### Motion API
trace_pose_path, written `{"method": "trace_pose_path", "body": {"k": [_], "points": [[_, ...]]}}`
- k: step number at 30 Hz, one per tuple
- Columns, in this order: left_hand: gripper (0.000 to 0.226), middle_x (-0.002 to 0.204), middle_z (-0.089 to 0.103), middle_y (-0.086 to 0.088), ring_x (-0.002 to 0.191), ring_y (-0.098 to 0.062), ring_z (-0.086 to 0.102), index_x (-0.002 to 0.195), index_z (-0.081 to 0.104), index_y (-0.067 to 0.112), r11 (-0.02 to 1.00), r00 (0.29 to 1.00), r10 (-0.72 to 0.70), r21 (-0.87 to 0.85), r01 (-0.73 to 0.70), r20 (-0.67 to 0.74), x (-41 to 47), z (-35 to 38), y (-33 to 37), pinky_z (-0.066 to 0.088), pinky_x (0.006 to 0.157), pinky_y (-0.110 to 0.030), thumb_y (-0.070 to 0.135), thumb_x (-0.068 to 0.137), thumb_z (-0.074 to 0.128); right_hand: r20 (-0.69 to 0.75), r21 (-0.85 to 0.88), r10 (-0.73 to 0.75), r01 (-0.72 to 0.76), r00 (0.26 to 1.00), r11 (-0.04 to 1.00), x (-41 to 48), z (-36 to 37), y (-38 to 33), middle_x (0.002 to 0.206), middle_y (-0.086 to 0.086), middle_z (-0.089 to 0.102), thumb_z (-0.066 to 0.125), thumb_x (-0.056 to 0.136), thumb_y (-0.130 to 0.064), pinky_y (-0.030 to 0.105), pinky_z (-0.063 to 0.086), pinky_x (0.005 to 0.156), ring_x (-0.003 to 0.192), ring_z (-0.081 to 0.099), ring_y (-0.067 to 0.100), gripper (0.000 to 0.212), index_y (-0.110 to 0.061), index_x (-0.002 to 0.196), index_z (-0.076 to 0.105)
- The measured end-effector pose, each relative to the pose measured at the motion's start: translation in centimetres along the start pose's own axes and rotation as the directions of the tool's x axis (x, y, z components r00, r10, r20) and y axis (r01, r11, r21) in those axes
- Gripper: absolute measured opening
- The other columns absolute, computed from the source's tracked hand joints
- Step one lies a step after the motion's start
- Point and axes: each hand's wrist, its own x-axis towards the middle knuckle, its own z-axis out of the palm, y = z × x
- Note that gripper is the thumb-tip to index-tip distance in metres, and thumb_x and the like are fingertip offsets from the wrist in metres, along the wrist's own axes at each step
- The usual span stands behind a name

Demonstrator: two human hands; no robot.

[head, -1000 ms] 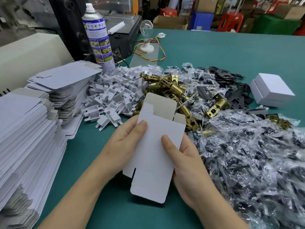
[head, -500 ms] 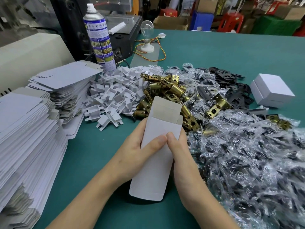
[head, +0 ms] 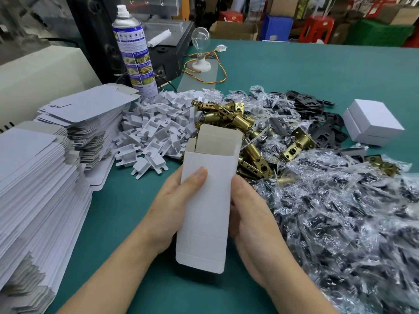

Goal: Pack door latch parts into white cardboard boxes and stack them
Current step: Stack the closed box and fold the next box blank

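The left hand (head: 174,207) grips the left edge of a half-formed white box (head: 206,200), with the thumb pressed on its front face and the fingers behind it. The right hand (head: 251,223) grips the right edge; its fingers are hidden behind the box. The box is held above the green table (head: 294,69), far end open, near flap not yet tucked.

I judge the step to be erecting the box, before any part goes in. The next move calls for folding and tucking the near flap.

Left of the box is a stack of flat blanks (head: 34,189). Behind it are white plastic inserts (head: 154,128) and brass latches (head: 238,123), and right of it bagged parts (head: 340,211). Well apart to the right is one closed box (head: 371,123).
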Motion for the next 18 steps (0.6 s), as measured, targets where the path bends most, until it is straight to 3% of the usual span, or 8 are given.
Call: {"method": "trace_pose_path", "body": {"k": [3, 5, 8, 10, 13, 18], "points": [[0.022, 0.105, 0.081, -0.006, 0.088, -0.022, 0.080, 0.100, 0.081, 0.036, 1.000, 1.000, -0.016, -0.005, 0.016, -0.006, 0.0, -0.1, 0.0, 0.063, 0.068, -0.031, 0.046, 0.089, 0.064, 0.009, -0.058, -0.019, 0.020, 1.000, 0.998, 0.0, -0.2, 0.0, 0.120, 0.009, 0.075, 0.062, 0.088, -0.058, 0.057, 0.051, 0.102, 0.112, 0.071, 0.029, 0.045, -0.026, 0.118, 0.072], [0.021, 0.104, 0.081, -0.004, 0.087, -0.019, 0.080, 0.097, 0.080, 0.039, 0.999, 1.000, -0.018, 0.037, 0.018, -0.002, 0.1, 0.0, -0.1, 0.062, 0.067, -0.028, 0.048, 0.089, 0.064, 0.018, -0.071, -0.041, 0.043, 0.999, 0.997, 0.1, -0.4, -0.2, 0.118, 0.008, 0.076, 0.061, 0.088, -0.056, 0.053, 0.055, 0.097, 0.105, 0.072, 0.023, 0.041, -0.029, 0.116, 0.073], [0.017, 0.107, 0.081, 0.002, 0.093, -0.015, 0.079, 0.098, 0.077, 0.046, 0.982, 1.000, 0.012, 0.189, -0.013, 0.002, 0.5, -0.1, -0.3, 0.062, 0.071, -0.025, 0.056, 0.087, 0.068, -0.021, -0.060, -0.100, 0.099, 0.995, 0.993, 0.3, -0.7, -0.5, 0.113, 0.003, 0.078, 0.059, 0.094, -0.046, 0.029, 0.061, 0.079, 0.099, 0.075, 0.015, 0.033, -0.026, 0.117, 0.073], [0.029, 0.109, 0.080, 0.009, 0.096, -0.013, 0.078, 0.102, 0.074, 0.050, 0.940, 0.998, 0.049, 0.337, -0.055, 0.025, 0.7, -0.5, -0.3, 0.063, 0.075, -0.028, 0.064, 0.078, 0.071, -0.087, -0.057, -0.129, 0.125, 0.988, 0.991, 0.4, -0.8, -0.7, 0.110, 0.002, 0.079, 0.058, 0.096, -0.043, 0.023, 0.059, 0.073, 0.095, 0.076, 0.014, 0.035, -0.021, 0.120, 0.070], [0.036, 0.103, 0.081, 0.012, 0.092, -0.010, 0.078, 0.103, 0.076, 0.046, 0.869, 0.995, 0.073, 0.485, -0.096, 0.066, 0.6, -1.1, 0.0, 0.063, 0.074, -0.029, 0.066, 0.075, 0.072, -0.151, -0.087, -0.175, 0.163, 0.973, 0.983, 0.4, -1.2, -1.1, 0.104, 0.003, 0.080, 0.058, 0.095, -0.040, 0.024, 0.060, 0.069, 0.090, 0.077, 0.016, 0.037, -0.015, 0.121, 0.064], [0.027, 0.101, 0.082, 0.001, 0.089, -0.017, 0.079, 0.103, 0.079, 0.030, 0.881, 0.994, 0.064, 0.462, -0.100, 0.094, 0.6, -1.3, -0.2, 0.060, 0.068, -0.026, 0.049, 0.085, 0.076, -0.182, -0.077, -0.171, 0.159, 0.968, 0.984, 0.3, -1.6, -1.5, 0.103, 0.011, 0.080, 0.063, 0.099, -0.026, 0.045, 0.066, 0.075, 0.090, 0.078, 0.030, 0.025, -0.013, 0.120, 0.059]]}}
